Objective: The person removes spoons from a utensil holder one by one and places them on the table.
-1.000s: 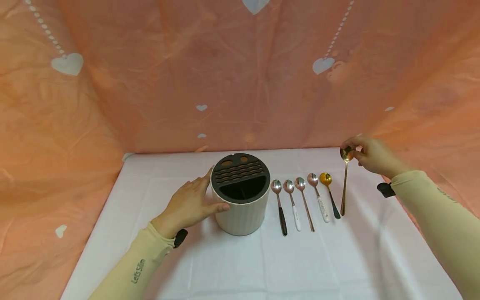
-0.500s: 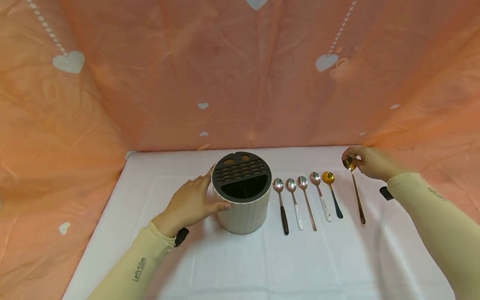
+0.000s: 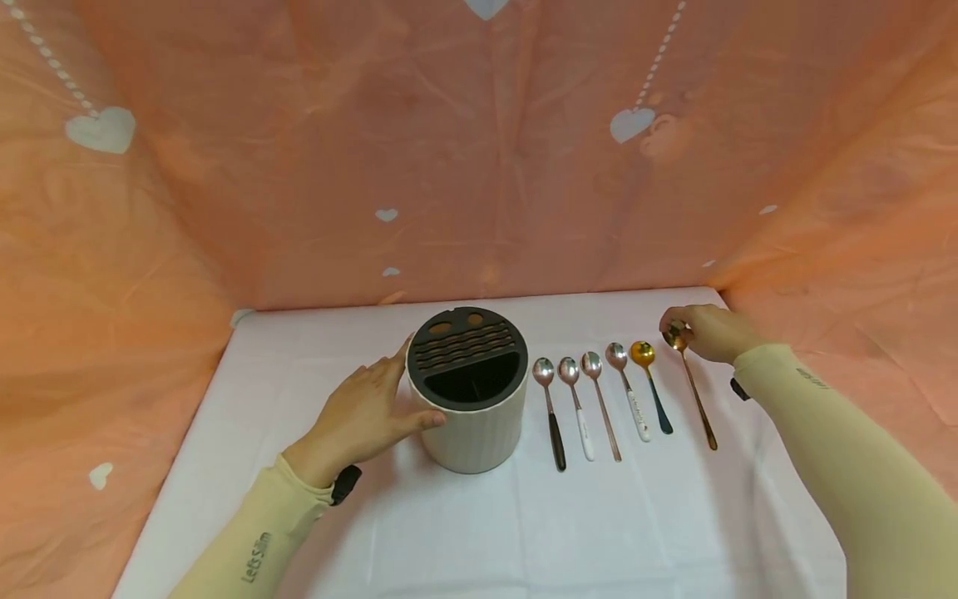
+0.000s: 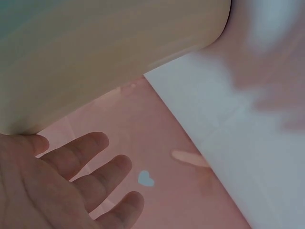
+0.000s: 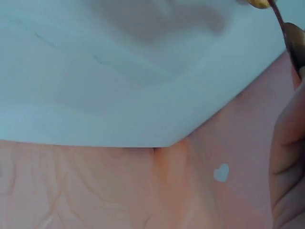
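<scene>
A pale, ribbed round container (image 3: 475, 441) with a black slotted lid (image 3: 422, 383) stands upright on the white cloth. My left hand (image 3: 359, 416) is at its left side, thumb along the front and fingers behind; the left wrist view shows these fingers (image 4: 102, 186) extended and spread. At the right end of a row of spoons, my right hand (image 3: 711, 331) pinches a long gold spoon (image 3: 700, 405) by its bowl, with the handle slanting toward me. In the right wrist view the spoon's bowl (image 5: 296, 45) is partly cut off by the frame.
Between container and right hand lie several long spoons, among them one with a black handle (image 3: 555, 441), one with a white handle (image 3: 585, 433) and one with a gold bowl (image 3: 643, 353). An orange curtain (image 3: 464, 166) with hearts closes off the back and sides.
The right hand has lowered the gold spoon toward the cloth. Its handle end has swung to the right, away from the row. The left hand keeps its place at the container; the head view has shifted slightly.
</scene>
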`<action>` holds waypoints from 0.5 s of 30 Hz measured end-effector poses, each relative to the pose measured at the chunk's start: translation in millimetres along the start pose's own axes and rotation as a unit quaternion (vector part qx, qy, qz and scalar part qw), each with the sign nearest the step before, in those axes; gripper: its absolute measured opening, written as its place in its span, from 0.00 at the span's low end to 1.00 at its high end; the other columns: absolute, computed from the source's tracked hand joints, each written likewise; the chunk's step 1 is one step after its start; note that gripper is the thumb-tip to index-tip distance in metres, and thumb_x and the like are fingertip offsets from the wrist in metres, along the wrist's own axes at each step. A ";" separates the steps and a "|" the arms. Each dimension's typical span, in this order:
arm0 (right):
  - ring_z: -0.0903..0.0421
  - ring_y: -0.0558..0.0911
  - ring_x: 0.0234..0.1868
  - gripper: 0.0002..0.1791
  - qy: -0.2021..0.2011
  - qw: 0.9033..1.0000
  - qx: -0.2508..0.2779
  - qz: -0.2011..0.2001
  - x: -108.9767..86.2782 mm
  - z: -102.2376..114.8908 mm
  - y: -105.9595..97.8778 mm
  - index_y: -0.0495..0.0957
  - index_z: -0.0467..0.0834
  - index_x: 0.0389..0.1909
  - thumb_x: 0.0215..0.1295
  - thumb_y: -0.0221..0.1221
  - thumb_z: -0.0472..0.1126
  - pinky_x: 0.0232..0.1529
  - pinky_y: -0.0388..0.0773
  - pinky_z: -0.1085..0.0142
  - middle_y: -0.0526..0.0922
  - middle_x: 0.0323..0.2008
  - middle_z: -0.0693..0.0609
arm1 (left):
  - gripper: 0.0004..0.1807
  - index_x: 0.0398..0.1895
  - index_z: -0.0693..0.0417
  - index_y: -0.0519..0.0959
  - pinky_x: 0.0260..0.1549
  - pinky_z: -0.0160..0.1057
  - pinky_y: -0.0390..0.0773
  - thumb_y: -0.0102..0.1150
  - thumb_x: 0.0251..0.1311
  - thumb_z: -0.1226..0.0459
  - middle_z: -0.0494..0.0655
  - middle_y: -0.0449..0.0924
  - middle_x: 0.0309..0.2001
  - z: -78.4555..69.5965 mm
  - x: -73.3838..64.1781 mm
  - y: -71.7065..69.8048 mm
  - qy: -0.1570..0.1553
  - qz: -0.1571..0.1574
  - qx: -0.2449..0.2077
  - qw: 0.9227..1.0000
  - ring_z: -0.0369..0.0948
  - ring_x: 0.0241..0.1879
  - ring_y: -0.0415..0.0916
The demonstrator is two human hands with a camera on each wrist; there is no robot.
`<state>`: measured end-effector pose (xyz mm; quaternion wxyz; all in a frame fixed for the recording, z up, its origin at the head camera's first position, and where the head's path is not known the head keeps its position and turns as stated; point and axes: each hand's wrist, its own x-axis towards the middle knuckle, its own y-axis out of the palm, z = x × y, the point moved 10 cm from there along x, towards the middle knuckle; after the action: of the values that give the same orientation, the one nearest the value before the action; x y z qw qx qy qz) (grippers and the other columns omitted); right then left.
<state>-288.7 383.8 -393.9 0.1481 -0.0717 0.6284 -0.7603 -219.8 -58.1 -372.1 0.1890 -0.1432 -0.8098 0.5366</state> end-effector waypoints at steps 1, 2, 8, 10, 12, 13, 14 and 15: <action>0.54 0.76 0.37 0.14 0.004 1.000 0.000 0.003 0.4 -0.7 2.3 0.78 0.49 0.40 0.60 0.54 0.29 0.41 0.74 0.54 0.80 0.32 0.56 | 0.60 0.73 0.40 0.40 0.59 0.48 0.59 0.46 0.39 0.24 0.55 0.68 0.60 -0.3 0.2 -0.2 0.002 0.000 0.000 1.000 0.49 0.59 0.65; 0.53 0.76 0.37 0.13 0.010 1.000 0.003 0.004 0.9 -1.7 4.0 0.79 0.49 0.41 0.61 0.54 0.30 0.41 0.74 0.53 0.80 0.33 0.56 | 0.60 0.73 0.40 0.40 0.59 0.48 0.59 0.46 0.40 0.24 0.55 0.68 0.60 -0.8 0.4 -0.4 0.004 -0.001 0.000 1.000 0.49 0.59 0.65; 0.51 0.76 0.40 0.12 0.018 1.000 0.013 -0.001 5.0 -9.4 11.9 0.80 0.46 0.42 0.61 0.55 0.30 0.44 0.73 0.51 0.81 0.35 0.54 | 0.60 0.73 0.42 0.41 0.59 0.49 0.59 0.46 0.40 0.24 0.55 0.68 0.60 -1.6 0.8 0.0 0.005 -0.002 0.002 1.000 0.50 0.59 0.65; 0.51 0.75 0.41 0.12 0.025 0.999 0.029 -0.001 5.5 -13.9 15.4 0.80 0.46 0.43 0.61 0.55 0.30 0.45 0.72 0.50 0.80 0.36 0.54 | 0.60 0.73 0.41 0.40 0.59 0.51 0.58 0.45 0.40 0.24 0.55 0.68 0.60 -0.6 0.5 1.1 0.001 0.002 0.003 1.000 0.50 0.59 0.64; 0.50 0.75 0.42 0.12 0.032 0.998 0.047 -0.005 5.6 -18.9 19.0 0.80 0.45 0.43 0.61 0.55 0.31 0.46 0.71 0.50 0.81 0.36 0.53 | 0.59 0.73 0.40 0.39 0.60 0.53 0.57 0.45 0.40 0.24 0.54 0.67 0.61 0.2 0.0 2.0 -0.003 0.006 0.003 1.000 0.51 0.60 0.63; 0.50 0.74 0.42 0.12 0.039 0.998 0.059 -0.005 5.5 -22.0 21.3 0.80 0.45 0.43 0.61 0.55 0.30 0.46 0.71 0.50 0.80 0.37 0.52 | 0.59 0.73 0.39 0.39 0.60 0.54 0.56 0.45 0.40 0.24 0.54 0.66 0.61 0.7 -0.3 2.5 -0.004 0.009 0.003 1.000 0.51 0.60 0.63; 0.49 0.74 0.43 0.13 0.046 0.996 0.073 -0.003 5.1 -24.5 23.8 0.80 0.45 0.44 0.60 0.54 0.30 0.47 0.71 0.49 0.80 0.38 0.51 | 0.59 0.73 0.38 0.38 0.60 0.55 0.56 0.45 0.40 0.24 0.54 0.66 0.61 0.9 -0.5 2.6 -0.005 0.010 0.003 1.000 0.51 0.61 0.62; 0.48 0.74 0.44 0.15 0.050 0.995 0.085 -0.005 5.3 -27.1 26.1 0.79 0.44 0.44 0.59 0.54 0.29 0.47 0.70 0.49 0.80 0.39 0.50 | 0.59 0.73 0.38 0.38 0.60 0.54 0.56 0.45 0.40 0.24 0.54 0.66 0.61 1.2 -0.8 2.3 -0.005 0.008 0.003 1.000 0.51 0.61 0.62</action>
<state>-298.2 403.1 -425.2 0.1181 -0.0239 0.5674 -0.8146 -219.6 -58.5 -374.8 0.1810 -0.1467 -0.8078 0.5414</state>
